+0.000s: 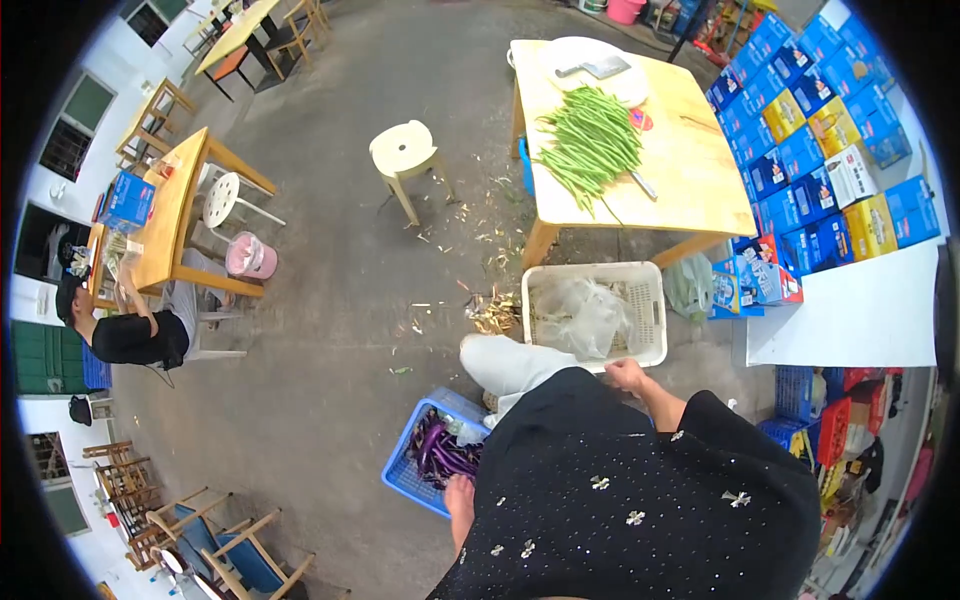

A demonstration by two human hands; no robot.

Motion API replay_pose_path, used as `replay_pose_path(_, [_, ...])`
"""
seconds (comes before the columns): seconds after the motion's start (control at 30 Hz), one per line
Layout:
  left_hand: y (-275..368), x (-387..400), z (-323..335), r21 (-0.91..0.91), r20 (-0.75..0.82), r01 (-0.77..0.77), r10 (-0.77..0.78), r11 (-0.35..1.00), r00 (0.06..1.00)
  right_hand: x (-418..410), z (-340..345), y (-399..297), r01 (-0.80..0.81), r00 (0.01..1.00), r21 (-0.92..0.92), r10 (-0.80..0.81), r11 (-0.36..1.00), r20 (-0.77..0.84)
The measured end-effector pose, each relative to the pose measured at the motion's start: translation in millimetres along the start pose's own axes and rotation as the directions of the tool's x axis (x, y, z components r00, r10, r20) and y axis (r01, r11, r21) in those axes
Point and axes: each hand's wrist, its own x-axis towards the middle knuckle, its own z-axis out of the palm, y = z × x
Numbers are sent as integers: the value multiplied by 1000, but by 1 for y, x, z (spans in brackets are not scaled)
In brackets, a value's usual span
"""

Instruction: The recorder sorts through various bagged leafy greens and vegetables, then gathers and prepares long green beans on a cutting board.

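My right hand [626, 375] is at the near rim of a white plastic basket [657, 319], its fingers curled over the edge. Crumpled clear plastic bags [592, 315] lie in that basket. My left hand [460, 496] reaches to the near edge of a blue plastic basket [405, 457], beside purple eggplants [442, 450]; its fingertips are hard to make out. On the wooden table [697, 172] ahead lie a pile of green beans [589, 142], a knife with its handle [643, 185] showing, and a cleaver [606, 67] on a round white board [566, 51].
A cream plastic stool [403, 150] stands left of the table. Vegetable scraps [496, 311] litter the floor. Stacked blue and yellow boxes [799, 154] line the right side. At the left, another person [142, 334] sits at a wooden table [180, 187] near a pink bucket [251, 256].
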Motion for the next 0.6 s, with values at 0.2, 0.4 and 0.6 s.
replay_pose_path(0.2, [39, 81, -19, 281, 62, -100, 86, 955, 994, 35, 17, -81, -183, 982, -79, 186, 980, 41])
replay_pose_path(0.4, [184, 147, -17, 268, -23, -11, 17, 963, 1000, 122, 38, -157, -111, 994, 116, 113, 987, -4])
replay_pose_path(0.6, [354, 209, 31, 296, -60, 57, -41, 953, 997, 172, 34, -279, 43, 984, 434, 36, 900, -174])
